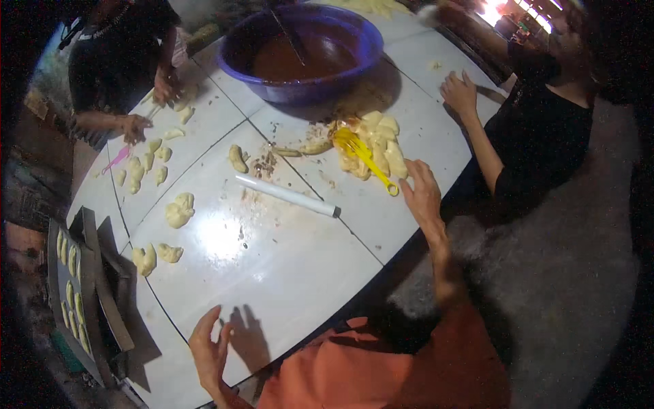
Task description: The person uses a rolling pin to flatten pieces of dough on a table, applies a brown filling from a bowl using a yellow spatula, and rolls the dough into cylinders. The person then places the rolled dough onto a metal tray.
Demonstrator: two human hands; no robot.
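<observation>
My left hand (210, 349) hovers by the near edge of the table, fingers apart and holding nothing, its shadow beside it. At the right edge, my right hand (424, 194) is open with fingers stretched, next to a pile of pale dough pieces (385, 146). A yellow slotted spatula (368, 160) lies across that pile, its handle end close to my right fingers. Brown filling smears the pile's far left side. Left of it rests a white pipe-like roller (289, 195) with a dark end. Lumps of dough (180, 210) lie toward the left side.
A large purple basin (235, 71) of brown filling stands at the back with a dark stick in it. One person's hands (165, 85) work dough at far left, near a pink spatula (117, 159). Another person's hand (460, 95) rests at right. Trays of shaped dough (97, 273) stand left.
</observation>
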